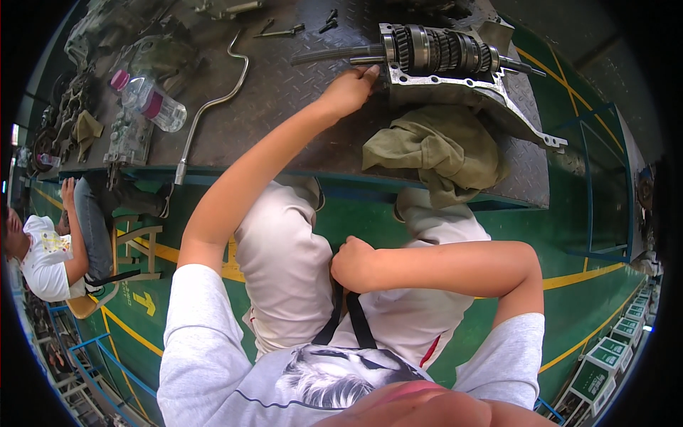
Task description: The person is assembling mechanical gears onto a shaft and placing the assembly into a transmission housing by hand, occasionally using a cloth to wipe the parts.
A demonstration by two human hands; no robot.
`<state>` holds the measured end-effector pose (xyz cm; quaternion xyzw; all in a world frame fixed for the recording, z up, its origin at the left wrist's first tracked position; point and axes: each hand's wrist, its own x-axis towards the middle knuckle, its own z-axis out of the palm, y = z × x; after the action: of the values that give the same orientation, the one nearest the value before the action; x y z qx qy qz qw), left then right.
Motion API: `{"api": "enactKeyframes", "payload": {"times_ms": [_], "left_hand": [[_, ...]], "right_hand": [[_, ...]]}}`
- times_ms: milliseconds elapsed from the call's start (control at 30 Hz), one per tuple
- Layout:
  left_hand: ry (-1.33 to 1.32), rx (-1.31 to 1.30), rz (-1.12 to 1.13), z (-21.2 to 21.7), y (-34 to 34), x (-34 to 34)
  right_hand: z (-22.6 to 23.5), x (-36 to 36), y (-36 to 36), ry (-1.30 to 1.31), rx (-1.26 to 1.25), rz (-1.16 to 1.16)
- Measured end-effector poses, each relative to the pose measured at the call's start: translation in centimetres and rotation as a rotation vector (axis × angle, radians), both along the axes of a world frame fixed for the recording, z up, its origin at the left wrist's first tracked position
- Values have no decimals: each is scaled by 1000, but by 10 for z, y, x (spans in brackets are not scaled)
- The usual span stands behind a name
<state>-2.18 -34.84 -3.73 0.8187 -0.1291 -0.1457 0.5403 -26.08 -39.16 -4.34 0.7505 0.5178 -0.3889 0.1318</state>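
Note:
At the near left end of an opened gearbox housing (455, 87), my left hand (348, 91) reaches out with its fingers closed on the end of a short metal rod (367, 61). Metal gears (442, 50) sit in a row along a shaft inside the housing. A longer splined shaft (334, 55) sticks out to the left, just beyond my fingers. My right hand (353, 265) rests curled into a fist over my lap, beside black straps (361, 320). Whatever it may hold is hidden by the fingers.
An olive cloth (441, 149) drapes over the near edge of the steel bench (284, 132). To the left are a bent metal wrench (217, 102) and a plastic bottle (153, 103). Several bolts (329, 21) lie at the back. A person (50, 249) sits far left.

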Motion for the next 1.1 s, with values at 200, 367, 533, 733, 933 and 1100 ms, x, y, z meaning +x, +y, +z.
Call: {"api": "enactKeyframes", "payload": {"times_ms": [200, 367, 533, 733, 933, 1100], "left_hand": [[381, -43, -13, 18, 1, 5], [572, -131, -11, 22, -2, 9], [533, -109, -47, 21, -2, 10], [497, -114, -39, 18, -6, 7], [483, -135, -23, 16, -5, 7], [123, 68, 21, 20, -4, -7]], "right_hand": [[2, 0, 0, 21, 13, -31], [7, 1, 0, 0, 24, -18], [11, 2, 0, 35, -5, -39], [15, 1, 1, 32, -7, 5], [16, 0, 3, -9, 17, 15], [7, -4, -1, -35, 20, -7]]}}
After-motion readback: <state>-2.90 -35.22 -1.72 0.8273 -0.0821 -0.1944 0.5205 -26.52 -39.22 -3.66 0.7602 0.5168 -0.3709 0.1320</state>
